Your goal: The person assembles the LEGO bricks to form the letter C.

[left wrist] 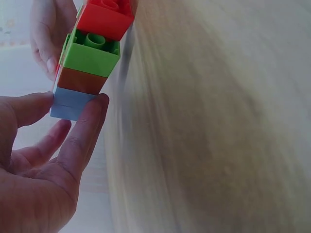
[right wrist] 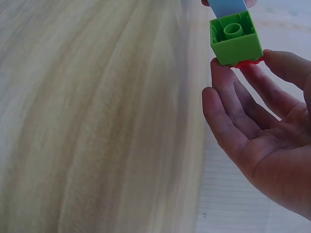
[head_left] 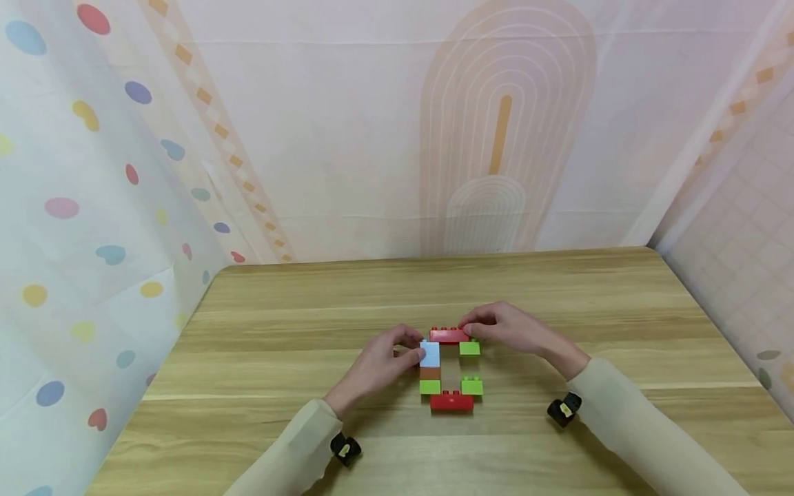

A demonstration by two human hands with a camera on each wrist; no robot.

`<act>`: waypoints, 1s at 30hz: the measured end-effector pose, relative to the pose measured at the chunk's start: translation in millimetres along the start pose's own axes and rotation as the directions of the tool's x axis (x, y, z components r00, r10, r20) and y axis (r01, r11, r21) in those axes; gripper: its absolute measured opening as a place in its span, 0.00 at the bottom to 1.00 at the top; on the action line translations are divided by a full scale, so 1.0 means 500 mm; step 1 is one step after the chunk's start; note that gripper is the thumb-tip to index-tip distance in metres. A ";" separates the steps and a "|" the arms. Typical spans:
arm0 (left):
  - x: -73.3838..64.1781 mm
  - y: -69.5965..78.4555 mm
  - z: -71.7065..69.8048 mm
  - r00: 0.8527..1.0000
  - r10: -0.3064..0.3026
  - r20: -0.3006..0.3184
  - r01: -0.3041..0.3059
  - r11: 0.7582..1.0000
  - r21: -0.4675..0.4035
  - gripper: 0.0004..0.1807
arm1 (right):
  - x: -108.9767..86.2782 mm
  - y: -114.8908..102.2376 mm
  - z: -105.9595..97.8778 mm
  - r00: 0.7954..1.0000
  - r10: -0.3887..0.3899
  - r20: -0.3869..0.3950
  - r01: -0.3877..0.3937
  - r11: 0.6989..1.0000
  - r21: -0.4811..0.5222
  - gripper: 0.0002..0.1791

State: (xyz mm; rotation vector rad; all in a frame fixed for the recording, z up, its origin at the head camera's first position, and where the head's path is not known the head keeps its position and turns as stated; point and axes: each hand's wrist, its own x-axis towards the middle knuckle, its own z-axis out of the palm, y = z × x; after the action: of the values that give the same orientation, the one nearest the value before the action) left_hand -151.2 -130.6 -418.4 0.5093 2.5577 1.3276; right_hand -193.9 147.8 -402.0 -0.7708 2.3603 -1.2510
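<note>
Toy building blocks form a small ring with a gap on its right side. My left hand pinches the light blue block between thumb and fingers. Joined to this block are a brown block and a green block. At the far side lies a red brick, its right end pinched by my right hand. A green block adjoins that end; the right wrist view shows its hollow underside. Another red brick forms the near side, with a second green block at its right.
The blocks are above or on a wood-grain table; the head view does not settle which. Patterned cloth hangs behind and on both sides. Each sleeve carries a small black wrist device.
</note>
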 end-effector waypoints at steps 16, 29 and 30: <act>0.012 -0.008 0.009 0.995 -0.095 0.035 0.098 0.991 -0.089 0.12 | 0.021 0.015 0.014 0.997 0.054 0.046 -0.052 0.998 -0.044 0.15; 0.016 -0.001 0.014 0.990 -0.142 0.017 0.141 0.990 0.025 0.12 | 0.028 0.014 0.016 0.995 0.080 0.054 -0.076 0.995 -0.069 0.14; 0.016 -0.002 0.014 0.990 -0.140 0.016 0.140 0.990 0.025 0.12 | 0.029 0.014 0.016 0.995 0.082 0.054 -0.079 0.994 -0.070 0.14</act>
State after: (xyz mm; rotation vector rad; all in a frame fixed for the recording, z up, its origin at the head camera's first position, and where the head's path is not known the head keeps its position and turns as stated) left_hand -156.4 -122.6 -423.4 0.3368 2.5456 1.2399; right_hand -203.0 136.9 -412.9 -0.7148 2.3732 -1.1072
